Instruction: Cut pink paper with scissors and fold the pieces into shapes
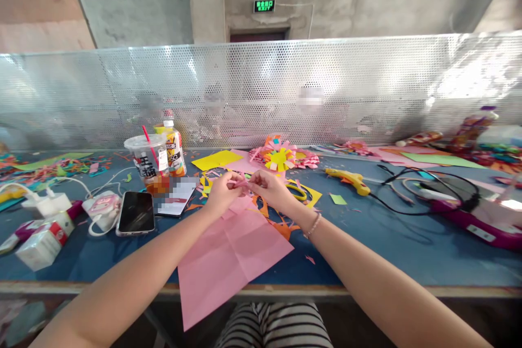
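Note:
My left hand and my right hand meet over the middle of the table, fingers pinched on a small piece of pink paper. Below them lies a large creased sheet of pink paper, one corner hanging past the table's front edge. Scissors with yellow handles lie beyond my right wrist, partly covered. Orange paper scraps are scattered beside the sheet. A paper flower with a yellow centre sits farther back among pink fringed ones.
On the left stand a plastic cup with a red straw, a drink bottle and a phone. A yellow glue gun with a black cable lies right. A perforated metal panel closes off the back.

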Available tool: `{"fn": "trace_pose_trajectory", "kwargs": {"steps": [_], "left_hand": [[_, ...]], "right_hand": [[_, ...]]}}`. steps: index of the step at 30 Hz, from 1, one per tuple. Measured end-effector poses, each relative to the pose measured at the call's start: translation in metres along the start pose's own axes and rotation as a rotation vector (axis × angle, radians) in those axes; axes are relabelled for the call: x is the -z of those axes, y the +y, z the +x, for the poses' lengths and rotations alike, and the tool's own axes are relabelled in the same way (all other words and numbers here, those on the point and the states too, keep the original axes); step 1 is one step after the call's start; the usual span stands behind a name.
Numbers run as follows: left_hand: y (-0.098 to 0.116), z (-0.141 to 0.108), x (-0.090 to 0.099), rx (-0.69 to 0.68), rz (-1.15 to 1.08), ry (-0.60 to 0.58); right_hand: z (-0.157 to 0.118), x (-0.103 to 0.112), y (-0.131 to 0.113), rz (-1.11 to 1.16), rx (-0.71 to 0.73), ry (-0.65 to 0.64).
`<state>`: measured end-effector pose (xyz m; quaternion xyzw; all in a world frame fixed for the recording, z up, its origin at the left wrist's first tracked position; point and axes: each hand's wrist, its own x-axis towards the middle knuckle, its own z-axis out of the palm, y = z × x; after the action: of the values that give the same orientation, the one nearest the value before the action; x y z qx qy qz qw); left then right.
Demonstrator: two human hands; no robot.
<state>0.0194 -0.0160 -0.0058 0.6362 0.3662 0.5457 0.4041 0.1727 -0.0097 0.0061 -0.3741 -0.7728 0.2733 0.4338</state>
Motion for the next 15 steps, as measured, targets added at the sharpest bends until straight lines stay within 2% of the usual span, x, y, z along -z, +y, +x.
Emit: {"fn": "trace_pose_trajectory", "kwargs": {"steps": [9,15], "left_hand": [[0.006,-0.001,0.001,0.100,-0.089,0.005],[0.004,0.002,0.003,0.126,-0.196,0.058]], "right_hand": [[0.000,0.002,0.004,0.046,0.008,-0.029],[-0.001,0.008,-0.007,0.046,0.045,0.110]]}}
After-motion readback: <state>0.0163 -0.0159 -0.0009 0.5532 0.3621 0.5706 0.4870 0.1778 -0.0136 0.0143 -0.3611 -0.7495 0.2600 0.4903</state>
